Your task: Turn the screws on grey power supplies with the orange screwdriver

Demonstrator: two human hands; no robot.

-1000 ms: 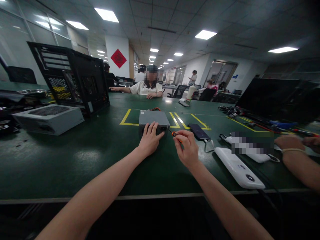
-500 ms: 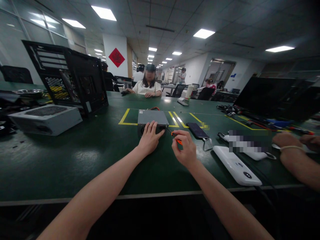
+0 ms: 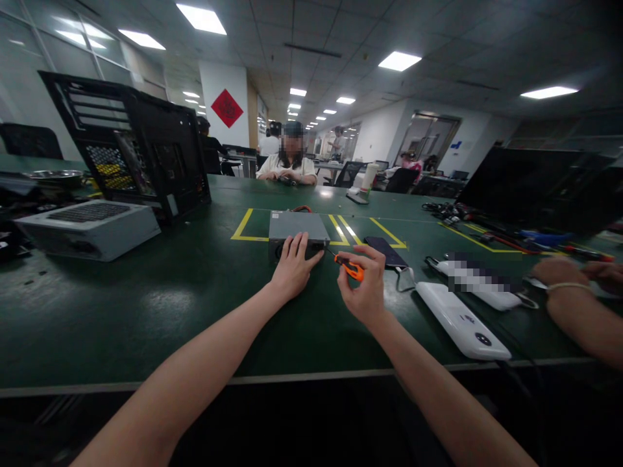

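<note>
A grey metal computer power supply sits on the green table ahead of me, its near side facing me. My left hand rests against that near side, fingers stretched out over its face and thumb pointing right. In my right hand is a small screwdriver with an orange and black handle, pinched between thumb and fingers. Its thin shaft points left to the power supply's near right corner. Whether the tip sits in a screw is too small to tell.
A phone and a white power bank lie right of my hands. A black computer case and another power supply stand at left. Another person's arm reaches in at right; someone sits opposite.
My right hand's fingers have shifted on the screwdriver, and more of its orange handle shows. My left hand stays on the power supply. The person opposite has brought their hands together.
</note>
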